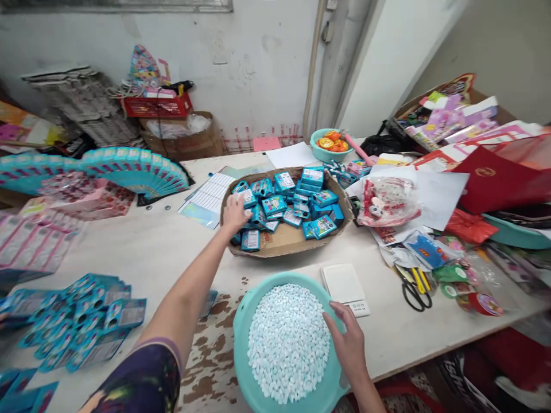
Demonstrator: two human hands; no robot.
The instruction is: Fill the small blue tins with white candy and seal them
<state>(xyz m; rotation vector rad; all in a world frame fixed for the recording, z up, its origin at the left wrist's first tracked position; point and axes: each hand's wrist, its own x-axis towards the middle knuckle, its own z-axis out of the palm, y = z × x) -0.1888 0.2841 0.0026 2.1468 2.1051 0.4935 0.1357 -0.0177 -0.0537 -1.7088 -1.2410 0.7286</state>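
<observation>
My left hand (236,212) reaches into the left end of a shallow cardboard tray (286,242), its fingers bent round a small blue box (248,198) among many similar ones. Nearer to me, a turquoise basin (241,344) is filled with small white and pale blue pellets (288,344). At the basin's right rim is my right hand (348,338), thumb and fingers apart with nothing between them. A white digital scale (343,285) lies flat just beyond that hand.
Flattened blue packets (86,321) lie at left, below fanned blue boxes (138,172). A small basin of orange items (330,143) stands behind the tray. Black-handled scissors (416,292), plastic packets and a red bag (495,178) clutter the right. The table's front edge runs along the lower right.
</observation>
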